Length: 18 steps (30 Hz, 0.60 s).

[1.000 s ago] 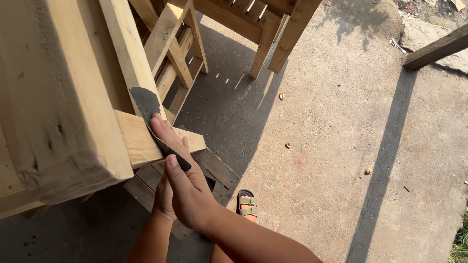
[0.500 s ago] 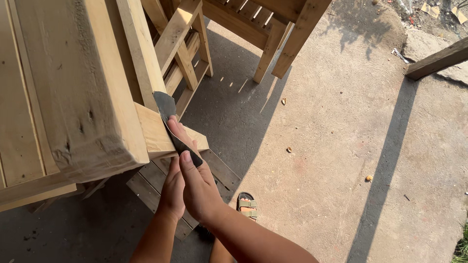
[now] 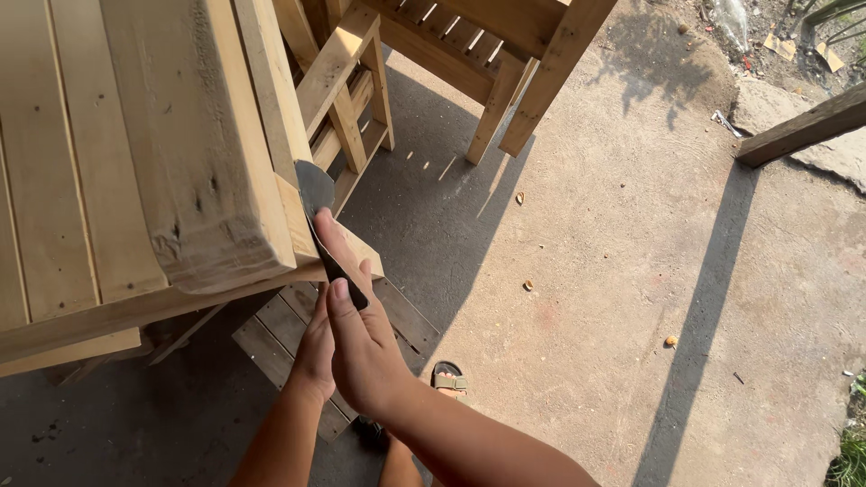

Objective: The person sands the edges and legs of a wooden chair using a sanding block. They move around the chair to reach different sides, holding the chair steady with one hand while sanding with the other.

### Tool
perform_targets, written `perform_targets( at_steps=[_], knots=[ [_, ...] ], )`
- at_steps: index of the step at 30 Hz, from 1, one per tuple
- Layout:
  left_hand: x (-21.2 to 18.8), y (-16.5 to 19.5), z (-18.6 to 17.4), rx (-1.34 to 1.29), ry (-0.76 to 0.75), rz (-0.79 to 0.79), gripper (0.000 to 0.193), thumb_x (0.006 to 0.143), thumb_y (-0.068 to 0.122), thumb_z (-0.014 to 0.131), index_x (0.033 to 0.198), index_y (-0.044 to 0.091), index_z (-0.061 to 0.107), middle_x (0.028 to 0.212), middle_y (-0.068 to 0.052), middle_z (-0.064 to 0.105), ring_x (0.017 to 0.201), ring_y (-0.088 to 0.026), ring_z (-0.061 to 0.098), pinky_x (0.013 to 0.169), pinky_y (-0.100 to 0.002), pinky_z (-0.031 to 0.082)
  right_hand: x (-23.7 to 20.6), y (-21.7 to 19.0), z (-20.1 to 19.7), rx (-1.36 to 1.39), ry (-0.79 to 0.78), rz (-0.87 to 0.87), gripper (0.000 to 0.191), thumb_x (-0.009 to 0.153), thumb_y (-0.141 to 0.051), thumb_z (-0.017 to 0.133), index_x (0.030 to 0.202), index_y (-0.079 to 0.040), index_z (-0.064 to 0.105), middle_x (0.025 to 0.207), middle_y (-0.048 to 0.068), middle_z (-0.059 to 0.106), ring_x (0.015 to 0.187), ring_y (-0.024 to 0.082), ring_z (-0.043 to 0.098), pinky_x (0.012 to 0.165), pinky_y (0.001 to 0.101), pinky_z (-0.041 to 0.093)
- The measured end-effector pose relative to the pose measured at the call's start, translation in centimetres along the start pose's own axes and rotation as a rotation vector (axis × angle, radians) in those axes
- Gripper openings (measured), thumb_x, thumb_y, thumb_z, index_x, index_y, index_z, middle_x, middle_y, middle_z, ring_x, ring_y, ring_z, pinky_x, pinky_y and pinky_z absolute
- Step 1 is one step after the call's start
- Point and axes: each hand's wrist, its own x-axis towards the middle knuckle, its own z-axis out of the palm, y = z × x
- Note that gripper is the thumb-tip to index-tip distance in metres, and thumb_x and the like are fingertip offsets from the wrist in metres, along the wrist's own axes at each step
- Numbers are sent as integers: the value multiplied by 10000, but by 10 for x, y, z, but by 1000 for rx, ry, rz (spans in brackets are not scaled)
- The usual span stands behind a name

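Two hands meet at one dark sheet of sandpaper [image 3: 317,212]. The right hand [image 3: 361,343] lies uppermost, its fingers [image 3: 336,242] stretched long and flat, pressing the sheet against the end of a pale wooden rail [image 3: 298,221]; the thumb runs up alongside them, so the hand is pressing rather than closed in a fist. The left hand [image 3: 316,347] sits just under and behind it, mostly hidden, and whether its fingers grip the sheet cannot be told. Both forearms rise from the bottom edge and angle up toward the left.

The sandpaper's long axis runs from its rounded upper end, near the rail's top edge, down and to the right under the fingers, ending near the thumb.

That rail belongs to a slatted pallet-wood bench [image 3: 135,162] filling the left side. A second wooden frame [image 3: 505,54] stands beyond it. Below the wrists a sandalled foot [image 3: 448,379] rests on the concrete floor [image 3: 631,271], beside a low slatted board [image 3: 298,334].
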Motion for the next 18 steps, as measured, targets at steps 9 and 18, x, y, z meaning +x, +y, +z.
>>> perform_targets(
  at_steps=[9,18],
  knots=[
    [-7,8,-3,204,84,-78,577,993,385,453,1539,204,398,1534,-47,505,1381,-162,484,1096,-338,395,56,-82,6,75,-101,-25,570,1154,-314,252,1680,-100,193,1756,137,235,1653,250,151,1338,413,29],
    [-70,73,2,164,707,775,263,1119,166,482,1245,13,655,1113,-121,627,935,-164,540,928,-305,456,76,-57,0,327,-118,124,586,1127,-331,264,1666,-122,172,1688,178,294,1550,304,258,1267,415,180]
  ],
)
